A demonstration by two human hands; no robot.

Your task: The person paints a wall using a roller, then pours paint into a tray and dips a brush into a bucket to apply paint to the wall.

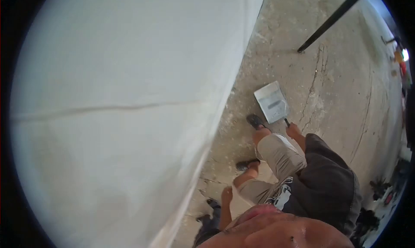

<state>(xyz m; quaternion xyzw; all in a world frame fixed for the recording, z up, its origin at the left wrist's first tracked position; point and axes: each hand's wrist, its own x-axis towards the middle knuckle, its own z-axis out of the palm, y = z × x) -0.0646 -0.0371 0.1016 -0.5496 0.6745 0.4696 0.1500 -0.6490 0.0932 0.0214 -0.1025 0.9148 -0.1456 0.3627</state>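
My right hand point(294, 130) is closed around the dark handle of what looks like a paint roller point(274, 104). Its grey roller part rests in a whitish rectangular tray point(264, 93) low near my feet. On the other side of my body, my left hand point(227, 193) hangs beside my leg, near a large white wall-like surface point(129, 75). Its fingers are too small and blurred for their pose to be made out.
The cracked, stained concrete floor point(341, 88) stretches to the right. A dark pole point(330, 23) slants in at the top right. Another person's dark trousers point(211, 224) and shoes show at lower left. Plants point(367, 222) and blurred objects line the right edge.
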